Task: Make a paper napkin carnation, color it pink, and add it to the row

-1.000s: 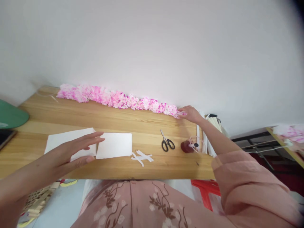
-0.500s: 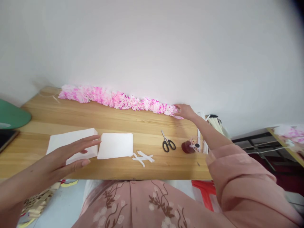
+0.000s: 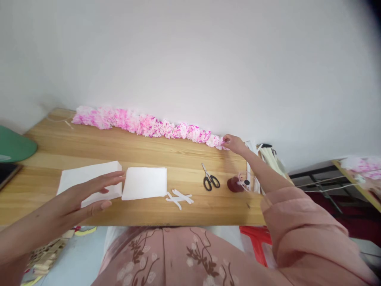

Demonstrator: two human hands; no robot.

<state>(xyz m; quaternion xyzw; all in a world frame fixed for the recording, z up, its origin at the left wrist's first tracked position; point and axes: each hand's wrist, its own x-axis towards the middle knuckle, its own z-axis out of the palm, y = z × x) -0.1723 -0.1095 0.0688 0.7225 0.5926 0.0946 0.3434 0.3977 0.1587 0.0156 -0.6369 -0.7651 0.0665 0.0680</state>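
A long row of pink and white ruffled paper flowers (image 3: 149,125) lies along the back of the table by the wall. My right hand (image 3: 234,143) is at the row's right end, fingers closed in a pinch on the edge of the last flower (image 3: 225,143). My left hand (image 3: 85,198) hovers at the left with fingers stretched out and nothing in them. Below it is a white stack of paper (image 3: 89,176), partly covered by the hand. A smaller white paper stack (image 3: 145,182) lies just to its right.
Black-handled scissors (image 3: 210,180) and several white strips (image 3: 180,198) lie on the wooden table (image 3: 184,159). A clear container with dark red contents (image 3: 235,184) stands below my right forearm. At the left are a green object (image 3: 16,145) and a dark flat device (image 3: 8,174).
My right hand has shifted slightly right, and its fingers have drawn together at the end flower. The left hand has hardly moved.
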